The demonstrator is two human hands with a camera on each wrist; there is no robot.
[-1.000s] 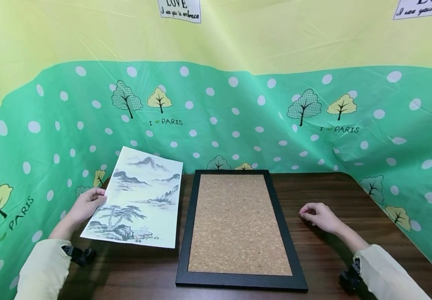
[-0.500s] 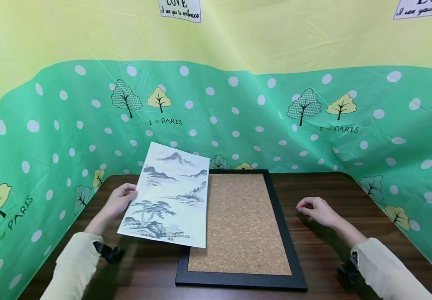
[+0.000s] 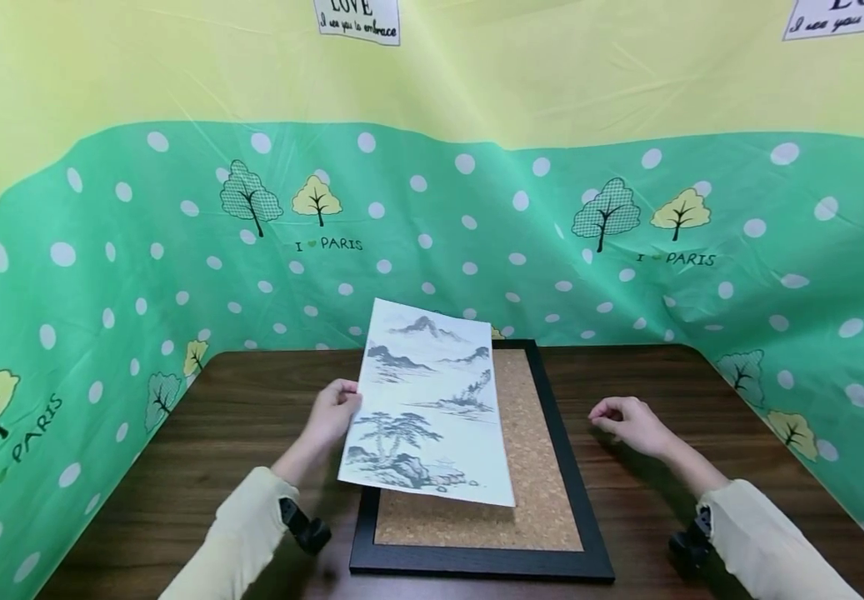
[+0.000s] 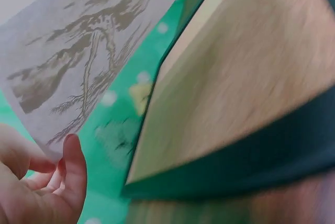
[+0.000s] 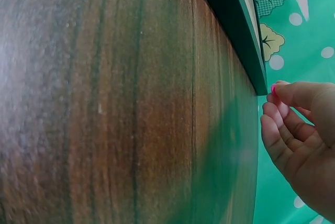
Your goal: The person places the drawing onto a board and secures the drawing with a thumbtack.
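A white sheet of paper (image 3: 432,400) printed with a grey ink landscape of mountains and pine trees tilts over the corkboard. My left hand (image 3: 332,414) pinches its left edge; the left wrist view shows thumb and fingers (image 4: 75,166) at the paper's edge. Beneath lies a black-framed corkboard (image 3: 544,500) on the table, its left half largely covered by the sheet in the head view. To the right of the board, my right hand (image 3: 634,425) is held above the table. Between its thumb and forefinger sits a small pink thing like a pushpin (image 5: 273,89), mostly hidden by the fingertips.
The dark wooden table (image 3: 214,433) extends on both sides of the board. Behind it hangs a green and yellow curtain (image 3: 476,208) with dots and trees, close to the table's far edge. Each wrist wears a black camera (image 3: 307,529).
My left hand has carried the paper rightward, from beside the corkboard to over it. The right hand has shifted only slightly leftward, still near the board's right side.
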